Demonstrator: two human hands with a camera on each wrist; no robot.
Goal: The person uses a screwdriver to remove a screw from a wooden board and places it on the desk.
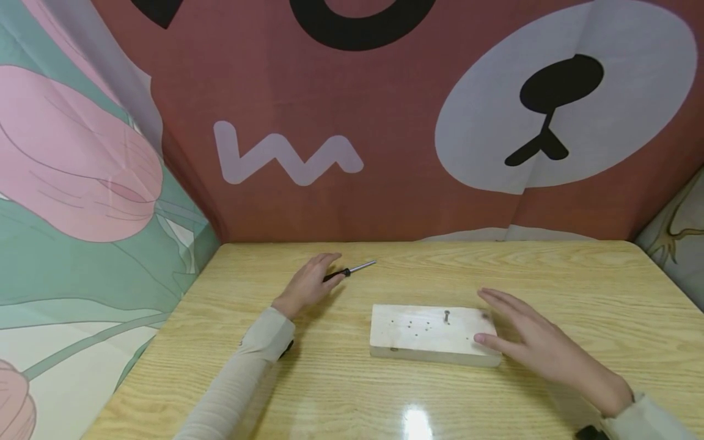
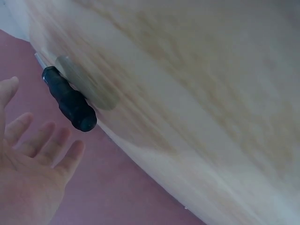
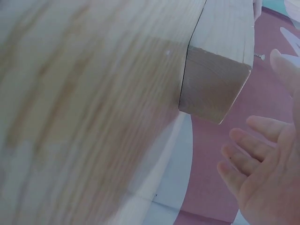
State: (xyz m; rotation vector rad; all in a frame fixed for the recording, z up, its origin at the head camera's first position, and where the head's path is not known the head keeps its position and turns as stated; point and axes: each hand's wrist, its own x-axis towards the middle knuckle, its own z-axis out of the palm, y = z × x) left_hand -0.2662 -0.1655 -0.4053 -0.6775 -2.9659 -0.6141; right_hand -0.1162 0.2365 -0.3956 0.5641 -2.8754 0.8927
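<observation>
On the far left part of the table lies a screwdriver point(image 1: 348, 272) with a black handle and metal shaft. My left hand point(image 1: 308, 284) hovers over its handle, fingers loosely extended; the left wrist view shows a gap between the fingers and the screwdriver point(image 2: 70, 101). A pale wooden block point(image 1: 418, 342) with several small holes lies flat, right of centre. One screw point(image 1: 447, 316) stands upright in its top, head raised well above the wood. My right hand point(image 1: 536, 342) is at the block's right end, thumb and fingers spread and holding nothing. The right wrist view shows the block's end face point(image 3: 214, 89).
The wood-grain table point(image 1: 330, 385) ends at a back edge against a reddish cloth point(image 1: 385, 208) with a cartoon face. Patterned cloth point(image 1: 82, 269) hangs along the left side. A bright light reflection point(image 1: 417, 423) shows near the front.
</observation>
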